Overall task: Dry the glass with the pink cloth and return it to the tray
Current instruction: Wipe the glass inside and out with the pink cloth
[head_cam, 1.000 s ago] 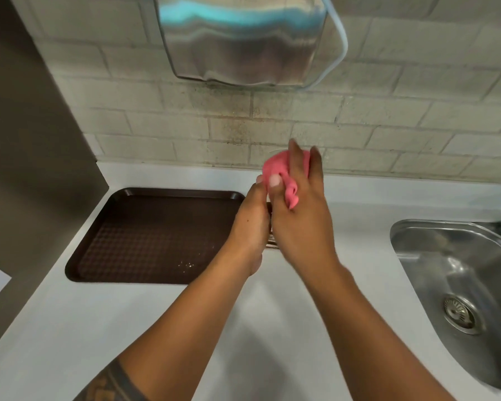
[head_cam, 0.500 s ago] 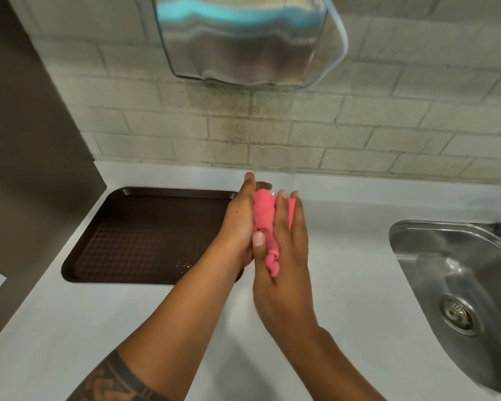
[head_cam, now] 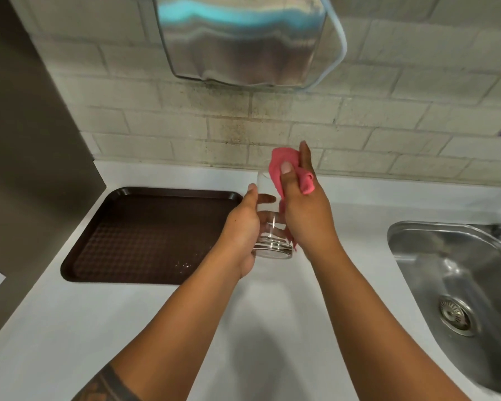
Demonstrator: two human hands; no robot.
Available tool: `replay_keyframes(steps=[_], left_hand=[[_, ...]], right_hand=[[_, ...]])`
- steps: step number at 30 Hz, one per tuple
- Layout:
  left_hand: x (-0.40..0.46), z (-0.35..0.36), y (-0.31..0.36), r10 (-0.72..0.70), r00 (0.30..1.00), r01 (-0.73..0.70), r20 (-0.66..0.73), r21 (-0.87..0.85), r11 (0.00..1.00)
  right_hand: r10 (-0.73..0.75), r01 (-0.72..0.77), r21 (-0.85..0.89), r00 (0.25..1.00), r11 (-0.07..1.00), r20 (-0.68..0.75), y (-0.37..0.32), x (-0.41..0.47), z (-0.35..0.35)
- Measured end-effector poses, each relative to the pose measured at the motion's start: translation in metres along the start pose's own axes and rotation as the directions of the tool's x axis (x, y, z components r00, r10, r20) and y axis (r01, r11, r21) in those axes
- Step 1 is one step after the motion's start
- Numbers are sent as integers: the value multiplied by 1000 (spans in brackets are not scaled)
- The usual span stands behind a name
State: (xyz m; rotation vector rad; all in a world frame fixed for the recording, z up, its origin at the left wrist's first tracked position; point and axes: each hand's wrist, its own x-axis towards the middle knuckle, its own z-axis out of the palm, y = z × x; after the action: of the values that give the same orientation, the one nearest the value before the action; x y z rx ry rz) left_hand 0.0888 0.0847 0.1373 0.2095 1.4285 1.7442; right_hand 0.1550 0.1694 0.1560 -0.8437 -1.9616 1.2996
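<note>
The glass (head_cam: 268, 224) is held in the air above the counter (head_cam: 70, 328), just off the right edge of the tray (head_cam: 145, 235) and not resting on anything. It is clear, with its thick base toward the person and its mouth tilted away toward the wall. The left hand (head_cam: 240, 230) grasps it around the lower body, thumb up along the near side. The right hand (head_cam: 304, 215) presses the cloth (head_cam: 281, 172) against the right side of the glass near the rim, thumb on top of the pink fabric and fingers straight up behind it; a fold of cloth bunches beside the thumb. The brown tray lies at the counter's back left, against the corner. A steel sink (head_cam: 451, 267) is set into the counter's right end.
</note>
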Motion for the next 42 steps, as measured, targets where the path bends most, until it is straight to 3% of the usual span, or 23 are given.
replay_keyframes(steps=[2,4,6,10,15,18,20,24,27,33,37,42], left_hand=[[0,-2,4,-25,1000,25,12,-68,997],[2,-5,8,-27,1000,27,1,-112,993],[5,-6,10,-21,999,16,-39,-118,993],[12,-6,8,-47,999,43,-26,-144,989],[19,-1,6,74,992,-61,-101,128,990],[22,0,7,262,949,-170,-172,420,891],[16,3,5,326,934,-236,-147,432,870],[2,17,7,106,994,-92,-25,332,939],[5,22,5,133,990,-114,-43,295,948],[14,20,4,120,979,-119,-166,18,993],[19,18,-2,271,939,-261,-213,78,962],[22,5,-14,435,886,-401,-161,205,893]], right_hand=[[168,-171,196,985,965,35,7,-13,2],[261,-276,279,961,920,90,15,-25,5],[245,-276,349,961,896,130,19,-35,8],[128,-275,611,953,742,273,27,-44,5],[125,-271,511,945,816,302,30,-45,-4],[164,-263,457,956,850,245,33,-44,-9],[174,-223,341,970,913,169,36,-43,-10],[121,-130,174,991,976,62,40,-40,-5],[70,-69,67,998,995,-8,41,-46,-2],[72,-63,158,996,985,-52,40,-65,-1],[141,-141,103,990,985,5,45,-76,4],[255,-273,562,960,781,111,46,-78,3]])
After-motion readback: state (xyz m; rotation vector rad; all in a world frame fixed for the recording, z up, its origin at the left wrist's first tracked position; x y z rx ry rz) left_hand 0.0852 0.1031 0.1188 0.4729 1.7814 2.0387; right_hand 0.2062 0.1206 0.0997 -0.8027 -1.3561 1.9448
